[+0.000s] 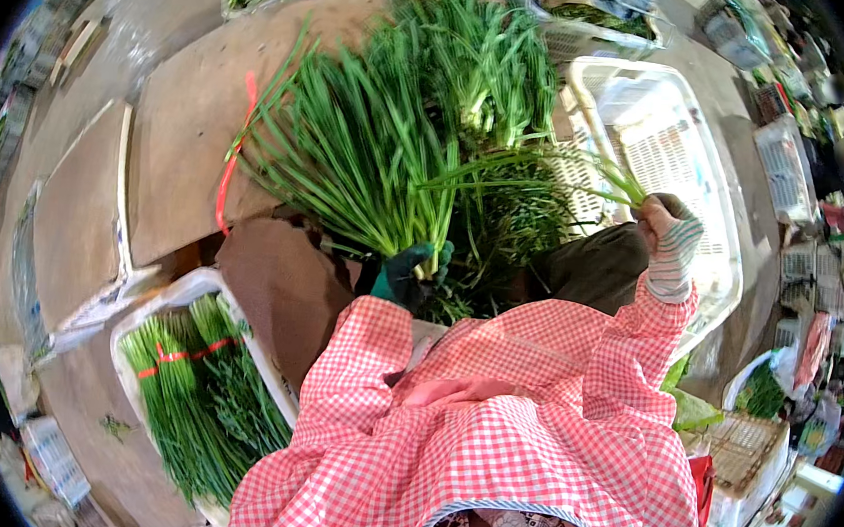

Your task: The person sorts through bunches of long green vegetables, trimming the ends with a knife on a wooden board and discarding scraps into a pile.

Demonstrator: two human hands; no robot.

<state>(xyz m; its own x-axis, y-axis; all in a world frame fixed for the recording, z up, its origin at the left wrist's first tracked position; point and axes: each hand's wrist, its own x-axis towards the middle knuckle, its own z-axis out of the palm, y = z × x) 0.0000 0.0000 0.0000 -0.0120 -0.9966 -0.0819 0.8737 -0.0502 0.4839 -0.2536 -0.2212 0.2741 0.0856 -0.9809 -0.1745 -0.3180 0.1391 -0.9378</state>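
My left hand (407,274), in a dark green glove, is closed round the stem ends of a big bunch of garlic chives (371,159). The long leaves fan out away from me over a brown board. Off to the right, my right hand (664,225), with a striped cuff at the wrist, pinches the pale ends of a few garlic chive stalks (610,175). Their leaves trail left toward the bunch. Behind the bunch lies another heap of greens (484,68) with pale stem ends. Darker loose leaves (506,221) sit between my knees.
A white plastic basket (738,261) stands by my right hand. At my left, a white crate (124,338) holds bundles of greens (173,352) tied with red bands. A red strip (228,186) lies on the brown board (187,143). More crates stand farther off.
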